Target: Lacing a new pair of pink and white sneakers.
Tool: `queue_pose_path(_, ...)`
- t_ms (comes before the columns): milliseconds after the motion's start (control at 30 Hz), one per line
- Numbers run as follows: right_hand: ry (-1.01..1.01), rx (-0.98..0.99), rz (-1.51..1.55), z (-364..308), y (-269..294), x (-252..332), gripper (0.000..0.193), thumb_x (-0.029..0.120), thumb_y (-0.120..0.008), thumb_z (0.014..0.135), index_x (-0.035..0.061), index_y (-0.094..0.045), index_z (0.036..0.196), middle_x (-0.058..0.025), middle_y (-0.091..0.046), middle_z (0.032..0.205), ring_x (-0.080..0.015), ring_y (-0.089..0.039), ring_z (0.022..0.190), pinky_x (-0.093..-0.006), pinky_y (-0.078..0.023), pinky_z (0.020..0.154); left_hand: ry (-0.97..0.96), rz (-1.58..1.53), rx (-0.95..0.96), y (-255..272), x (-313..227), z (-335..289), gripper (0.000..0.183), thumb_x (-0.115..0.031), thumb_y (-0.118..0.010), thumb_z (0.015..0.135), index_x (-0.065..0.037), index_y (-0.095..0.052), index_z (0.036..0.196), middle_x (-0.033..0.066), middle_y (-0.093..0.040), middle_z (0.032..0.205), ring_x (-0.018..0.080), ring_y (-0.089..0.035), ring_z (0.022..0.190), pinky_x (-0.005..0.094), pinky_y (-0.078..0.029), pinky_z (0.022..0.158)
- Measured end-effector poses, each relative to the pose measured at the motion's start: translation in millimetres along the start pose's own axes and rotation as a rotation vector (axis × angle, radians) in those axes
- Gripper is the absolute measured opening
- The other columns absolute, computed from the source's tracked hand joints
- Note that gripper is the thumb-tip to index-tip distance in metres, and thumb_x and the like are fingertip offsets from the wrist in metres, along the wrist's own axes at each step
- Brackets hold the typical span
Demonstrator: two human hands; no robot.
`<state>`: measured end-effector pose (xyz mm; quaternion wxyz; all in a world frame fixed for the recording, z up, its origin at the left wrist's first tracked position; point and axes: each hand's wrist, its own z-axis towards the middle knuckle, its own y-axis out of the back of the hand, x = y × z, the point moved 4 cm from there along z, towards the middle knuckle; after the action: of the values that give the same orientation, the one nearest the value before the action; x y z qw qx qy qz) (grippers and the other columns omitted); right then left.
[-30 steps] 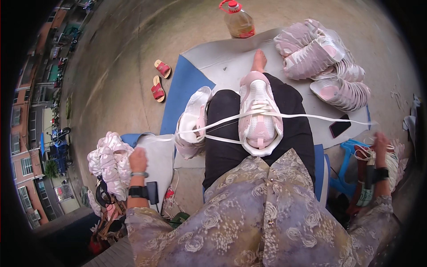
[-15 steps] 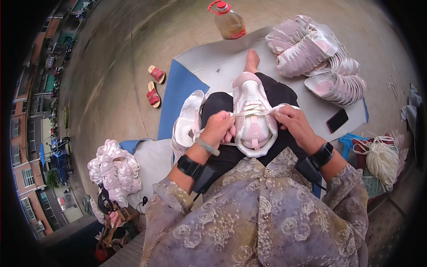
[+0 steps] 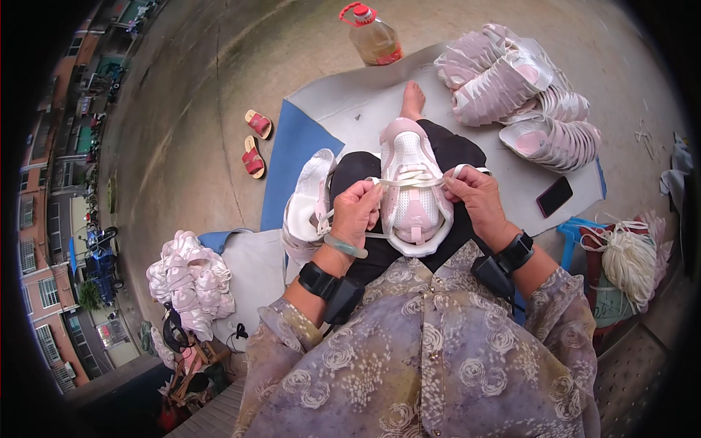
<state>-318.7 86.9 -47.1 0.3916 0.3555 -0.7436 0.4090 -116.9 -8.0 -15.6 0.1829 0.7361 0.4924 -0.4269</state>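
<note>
A white and pink shoe upper (image 3: 413, 208) lies between my thighs, with white lace crossing its middle. My left hand (image 3: 355, 209) pinches one part of the shoelace (image 3: 417, 180) at the upper's left side. On the opposite side my right hand (image 3: 475, 198) is closed on the other part, which loops up above the fingers. The lace spans between the two hands, across the upper. Beside my left thigh, a second shoe upper (image 3: 300, 208) rests with its pale inside showing; lace runs from it near my left wrist.
Stacked uppers (image 3: 504, 84) sit at the far right of the mat (image 3: 365, 102), with a phone (image 3: 554, 197) nearer. A hank of white laces (image 3: 629, 259) hangs at right. Bundled uppers (image 3: 191, 281) lie at left. Red slippers (image 3: 253, 156) and a large bottle (image 3: 374, 40) stand beyond.
My right hand has drawn slightly inward and its lace now stands in a loop above the fingers. The left hand has shifted a little left and turned, still gripping lace.
</note>
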Motion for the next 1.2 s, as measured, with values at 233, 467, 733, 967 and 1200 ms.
queue_pose_path(233,0.070,-0.024,-0.081,4.3,-7.3,-0.2,0.007,0.008,-0.060,0.085,0.0010,-0.061,0.082,0.0036,-0.054,0.070,-0.0021,-0.048,0.064,-0.0172,-0.039,0.057,-0.051,-0.095,0.021,0.5,8.1,1.1,0.013,-0.017,-0.059,0.088,-0.006,-0.058,0.081,0.0008,-0.060,0.067,0.0056,-0.053,0.048,0.0175,-0.041,0.042)
queue_pose_path(467,0.759,-0.039,-0.922,-3.1,-26.4,22.7,0.007,0.004,-0.062,0.068,0.0043,-0.059,0.074,-0.0099,-0.055,0.071,-0.0293,-0.056,0.067,-0.0360,-0.045,0.060,-0.100,0.211,0.046,8.6,7.3,-2.2,0.013,-0.015,-0.057,0.089,-0.006,-0.057,0.080,0.0003,-0.059,0.067,0.0037,-0.052,0.050,0.0167,-0.040,0.042)
queue_pose_path(733,0.271,-0.050,-0.584,1.6,-16.2,9.8,0.013,0.007,-0.065,0.076,0.0014,-0.054,0.080,-0.0019,-0.049,0.064,-0.0076,-0.045,0.056,-0.0236,-0.040,0.051,-0.185,0.196,-0.004,1.6,0.9,13.4,0.013,-0.014,-0.053,0.090,-0.006,-0.052,0.079,-0.0001,-0.057,0.065,0.0020,-0.048,0.047,0.0155,-0.037,0.039)
queue_pose_path(967,0.311,-0.037,-0.600,1.5,-14.7,11.0,0.012,0.008,-0.061,0.082,0.0021,-0.051,0.078,0.0017,-0.046,0.065,-0.0067,-0.041,0.060,-0.0226,-0.037,0.054,-0.381,0.363,-0.075,-0.7,5.1,24.0,0.011,-0.005,-0.057,0.081,-0.002,-0.052,0.072,0.0037,-0.056,0.057,0.0112,-0.049,0.042,0.0249,-0.040,0.041)
queue_pose_path(1200,0.467,-0.071,-0.727,4.8,-16.6,16.3,0.012,0.009,-0.064,0.077,0.0012,-0.055,0.074,-0.0070,-0.053,0.061,-0.0146,-0.050,0.054,-0.0279,-0.041,0.052,-0.783,0.991,-0.187,-21.9,-17.8,13.5,0.014,-0.013,-0.062,0.075,-0.003,-0.051,0.076,0.0122,-0.054,0.061,0.0299,-0.055,0.053,0.0372,-0.045,0.052)
